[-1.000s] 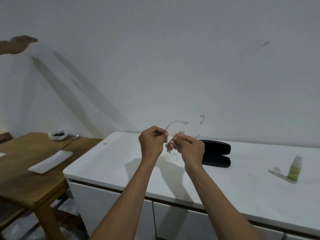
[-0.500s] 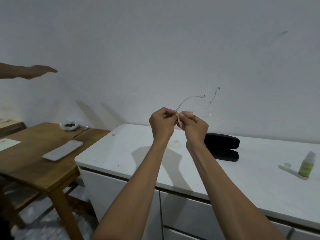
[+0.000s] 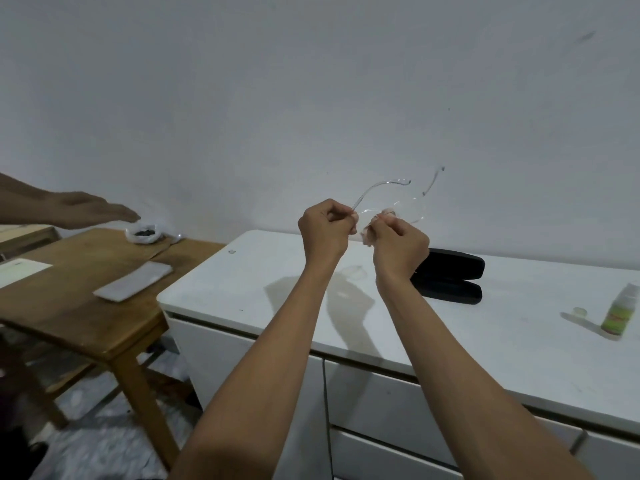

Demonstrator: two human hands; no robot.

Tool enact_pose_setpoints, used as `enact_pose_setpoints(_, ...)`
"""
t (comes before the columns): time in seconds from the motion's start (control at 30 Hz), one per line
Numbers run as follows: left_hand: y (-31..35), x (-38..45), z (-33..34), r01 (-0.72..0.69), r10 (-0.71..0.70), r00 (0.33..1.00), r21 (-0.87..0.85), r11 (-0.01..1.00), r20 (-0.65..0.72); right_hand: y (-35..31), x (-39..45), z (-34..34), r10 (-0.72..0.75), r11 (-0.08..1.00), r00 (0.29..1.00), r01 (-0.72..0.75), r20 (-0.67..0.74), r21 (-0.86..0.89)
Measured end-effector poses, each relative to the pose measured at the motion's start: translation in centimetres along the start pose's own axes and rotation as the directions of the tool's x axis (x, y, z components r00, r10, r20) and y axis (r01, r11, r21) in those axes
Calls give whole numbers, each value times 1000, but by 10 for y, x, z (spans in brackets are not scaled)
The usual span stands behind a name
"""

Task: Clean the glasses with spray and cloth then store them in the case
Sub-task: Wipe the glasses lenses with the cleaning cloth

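- Pinching with both hands at frame centre: left hand (image 3: pixel 325 228) closed on the near edge of the glasses (image 3: pixel 391 202), right hand (image 3: pixel 398 242) closed on a scrap of pale cloth (image 3: pixel 372 233) pressed to a lens; glasses held up in the air above the counter.
- Holding everything else: white counter (image 3: pixel 346 323), smooth and slightly glossy, rounded at the corner, drawers below, filling the lower right of the frame.
- Standing at left: brown wooden table (image 3: pixel 79 306), matte, carrying a flat grey slab and a small bag of dark bits; another person's hand (image 3: pixel 86 211) reaching over it.
- Lying open just right of centre, behind the right wrist: black case (image 3: pixel 450 275), long, rounded, hard-looking shell.
- Standing at the far right edge: spray bottle (image 3: pixel 620 313), small, green label, white top, its clear cap (image 3: pixel 579 310) beside it.
- Looking thin and transparent: glasses frame clear plastic, curved arms unfolded, dark tips towards the wall.
- Judging the step: wiping lenses, spraying probably done, storing not yet.
- Calling next for: gentle rubbing over both lenses, then folding the arms and lowering into the case.
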State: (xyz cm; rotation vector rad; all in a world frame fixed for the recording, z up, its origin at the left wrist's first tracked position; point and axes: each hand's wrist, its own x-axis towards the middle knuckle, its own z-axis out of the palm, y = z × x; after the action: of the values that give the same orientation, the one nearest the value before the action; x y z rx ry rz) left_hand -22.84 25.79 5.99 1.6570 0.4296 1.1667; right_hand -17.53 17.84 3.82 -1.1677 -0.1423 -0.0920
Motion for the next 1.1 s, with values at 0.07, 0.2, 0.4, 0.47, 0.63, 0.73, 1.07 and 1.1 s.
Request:
enact_pose_setpoints(0.07, 5, -2, 5, -18, 18, 1000, -13, 1000, 9, -1, -1, 8, 5, 994, 996, 4, -86, 113)
enact_pose_setpoints(0.2, 11, -5, 12, -20, 21, 1000, -42, 999, 18, -2, 6, 16, 43, 968, 996, -21, -82, 250)
enact_pose_setpoints(0.4, 11, -1, 11, -17, 18, 1000, -59, 998, 3, -12, 14, 3, 55, 967, 972, -108, 227, 229)
enact_pose_setpoints(0.47, 9, 2, 7, -4, 3, 1000, -62, 998, -14, -14, 16, -6, -18, 997, 951, -7, 310, 80)
enact_pose_setpoints(0.63, 5, 4, 4, 32, -34, 999, -79, 996, -19, -8, 11, -12, -290, 909, 895, 369, 339, -197)
enact_pose_setpoints(0.73, 6, 3, 4, 36, -40, 998, -86, 996, -43, -4, 12, -6, -344, 865, 896, 419, 281, -277)
enact_pose_setpoints(1.07, 2, -9, 14, 58, -65, 996, -105, 993, -67, 0, 15, 9, -23, 998, 995, 18, 98, 58)
enact_pose_setpoints(1.1, 2, -9, 15, 57, -64, 996, -105, 993, -67, -1, 14, 8, 27, 992, 992, -41, 121, 115)
